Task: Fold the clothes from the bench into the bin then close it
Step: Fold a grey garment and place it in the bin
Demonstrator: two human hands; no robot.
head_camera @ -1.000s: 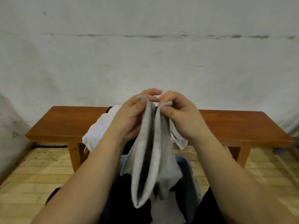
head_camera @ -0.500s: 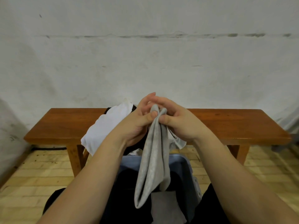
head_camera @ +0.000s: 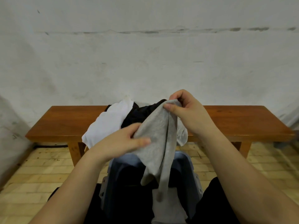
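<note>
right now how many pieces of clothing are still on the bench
2 show: a white garment draped over the front edge of the bench, and a black garment beside it, partly behind the held grey cloth. More may be hidden.

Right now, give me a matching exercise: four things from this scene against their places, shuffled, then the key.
Things:
1. grey garment
2. white garment
3. bin
4. bench

Places:
A. against the wall
B. on the floor below the hands
C. lying on the bench top
D. held up by both hands

Pairs: 1-D, 2-C, 3-B, 4-A
</note>
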